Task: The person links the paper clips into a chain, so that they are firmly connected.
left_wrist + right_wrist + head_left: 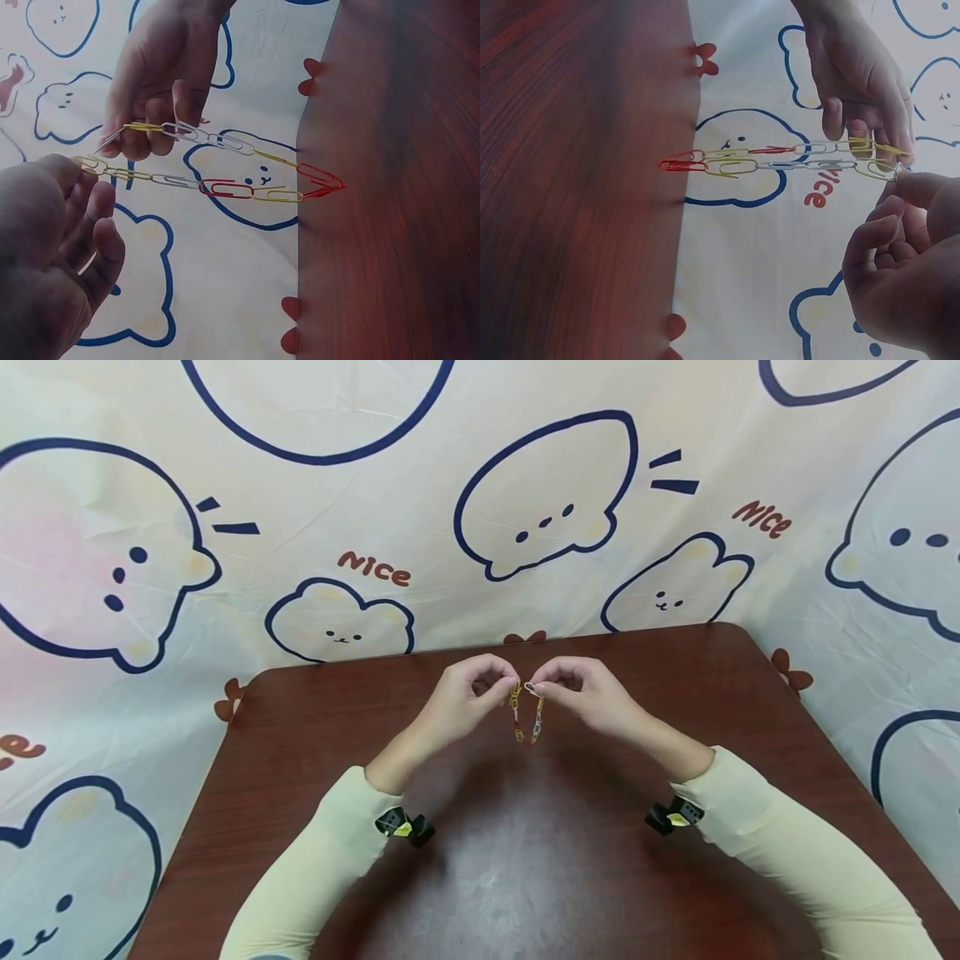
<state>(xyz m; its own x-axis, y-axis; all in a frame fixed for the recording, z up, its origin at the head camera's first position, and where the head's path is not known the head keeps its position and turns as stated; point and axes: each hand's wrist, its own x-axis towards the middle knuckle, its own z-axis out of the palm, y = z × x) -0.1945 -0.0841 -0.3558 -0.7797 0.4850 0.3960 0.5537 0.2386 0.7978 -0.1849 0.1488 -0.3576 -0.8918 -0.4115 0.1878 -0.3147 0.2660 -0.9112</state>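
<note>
A chain of linked paper clips (pixel 537 727) in yellow, white and red hangs in a narrow loop between the two hands, above the table. My left hand (pixel 468 697) pinches a yellow clip at one end between thumb and fingertips. At the other end, my right hand (pixel 592 695) pinches a pale clip, also with thumb and fingertips. The two pinched ends are close together; whether they touch is hard to tell. In the left wrist view, red clips (pixel 226 188) sit near the bend of the loop, which also shows red in the right wrist view (pixel 682 165).
Beneath the hands spreads a dark reddish-brown table (pixel 480 877) with rounded far corners. A pale cloth backdrop (pixel 420 510) with blue-outlined cartoon figures surrounds it at the back and sides. Small black cameras (pixel 405 827) are strapped at both wrists.
</note>
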